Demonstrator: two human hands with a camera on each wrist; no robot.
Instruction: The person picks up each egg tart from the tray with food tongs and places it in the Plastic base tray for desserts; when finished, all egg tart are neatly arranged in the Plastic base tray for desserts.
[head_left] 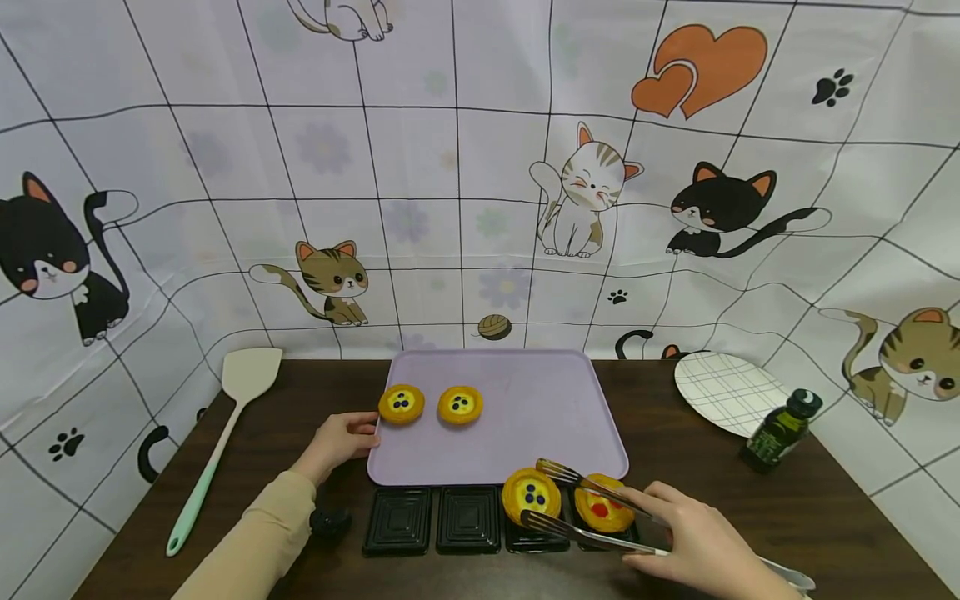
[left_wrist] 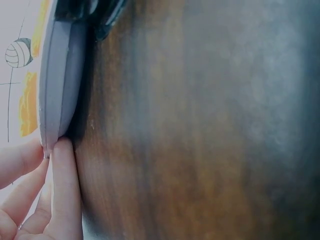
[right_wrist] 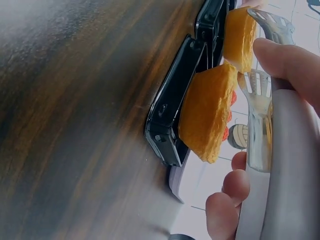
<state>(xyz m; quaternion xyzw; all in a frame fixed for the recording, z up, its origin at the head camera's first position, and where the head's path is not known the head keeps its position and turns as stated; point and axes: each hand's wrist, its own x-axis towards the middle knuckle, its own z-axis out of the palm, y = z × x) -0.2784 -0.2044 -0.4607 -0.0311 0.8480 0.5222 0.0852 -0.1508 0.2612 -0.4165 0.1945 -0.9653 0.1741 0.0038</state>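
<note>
My left hand (head_left: 341, 446) holds the left edge of a pale purple tray (head_left: 517, 408); in the left wrist view the thumb and fingers pinch its rim (left_wrist: 52, 110). Metal tongs (head_left: 581, 542) are in my right hand (head_left: 690, 542). Their two fork-shaped tips lie on either side of a blueberry-topped tart (head_left: 531, 498) on a black mold tray; whether they touch it I cannot tell. Beside it, partly under the tong arms, sits a tart with red topping (head_left: 602, 504). Two blueberry tarts (head_left: 401, 404) stand on the purple tray's left half.
The black mold tray (head_left: 396, 521) has a row of square compartments along the purple tray's front edge. A spatula (head_left: 217, 450) lies at the left. A round grid-patterned mat (head_left: 723, 387) and a dark green bottle (head_left: 780, 432) are at the right. A cat-print curtain (head_left: 450, 167) hangs behind.
</note>
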